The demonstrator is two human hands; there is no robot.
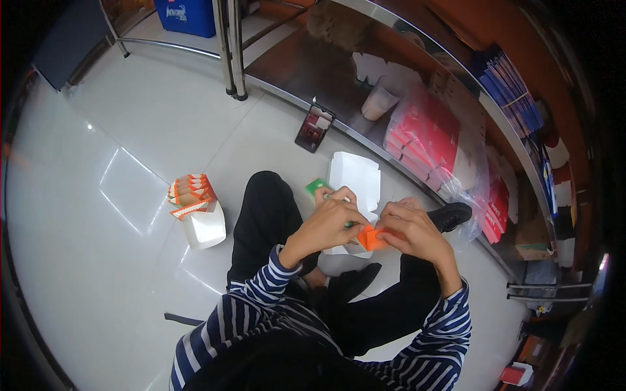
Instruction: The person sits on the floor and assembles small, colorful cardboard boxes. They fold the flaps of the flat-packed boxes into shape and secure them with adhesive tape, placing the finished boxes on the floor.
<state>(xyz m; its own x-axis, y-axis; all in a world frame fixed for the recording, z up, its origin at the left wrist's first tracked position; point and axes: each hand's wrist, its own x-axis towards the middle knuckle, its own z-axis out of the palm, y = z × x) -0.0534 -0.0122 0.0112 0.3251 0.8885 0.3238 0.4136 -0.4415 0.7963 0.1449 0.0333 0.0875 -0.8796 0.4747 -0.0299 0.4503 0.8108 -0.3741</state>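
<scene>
In front of my crossed legs, both hands pinch an orange folded card piece point(370, 240). My left hand point(332, 221) has its fingertips closed at the card's left edge. On the card's right side, the thumb and fingers of my right hand point(412, 229) press together. An open white cardboard box point(355, 181) lies on the floor just beyond and partly under my hands. A green flat piece point(317, 189) shows beside my left fingers, mostly hidden. To my left stands a group of nested orange and brown card trays point(193, 193), with a white-sided one point(205, 228) nearest me.
A phone point(315, 128) leans against the low metal shelf point(293, 98) ahead. On the shelf are a plastic cup point(379, 103) and red flat cartons in clear plastic point(427, 140). Bundled blue cartons point(512, 91) sit higher up. A blue bin point(186, 15) stands far left.
</scene>
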